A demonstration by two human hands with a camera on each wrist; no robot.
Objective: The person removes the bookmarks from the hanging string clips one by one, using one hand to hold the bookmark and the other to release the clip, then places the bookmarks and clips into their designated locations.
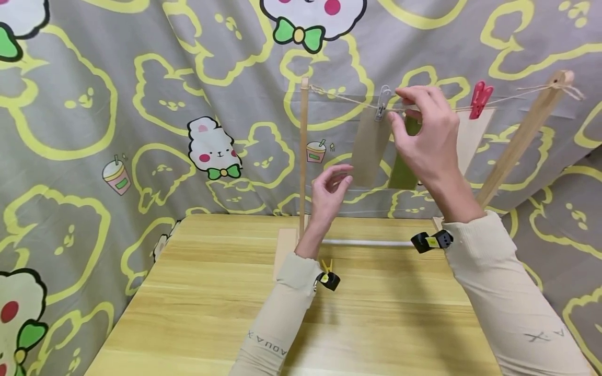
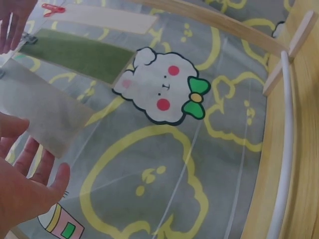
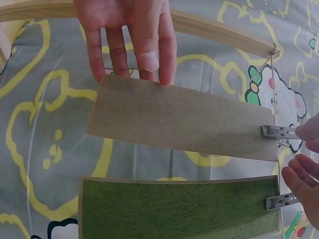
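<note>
A beige-grey strip (image 1: 369,146) hangs from a string (image 1: 345,96) under a grey clothespin (image 1: 382,107). Beside it hangs a green strip (image 3: 179,206), its top held by another grey clothespin (image 3: 281,201). My right hand (image 1: 430,138) is raised at the string between these two clothespins, thumb and index finger apart with a gap between them. In the right wrist view its fingertips lie right at the clothespins' handle ends. My left hand (image 1: 329,196) is lower, its fingers loosely bent and spread, fingertips right at the beige-grey strip's side edge near its lower end.
A red clothespin (image 1: 480,100) holds a cream strip (image 1: 474,130) farther right. Two wooden posts (image 1: 303,156) carry the string, and a white rod (image 1: 367,243) runs low between them. A yellow clothespin (image 1: 327,265) is on the wooden table (image 1: 211,292). Behind hangs a patterned curtain (image 1: 254,104).
</note>
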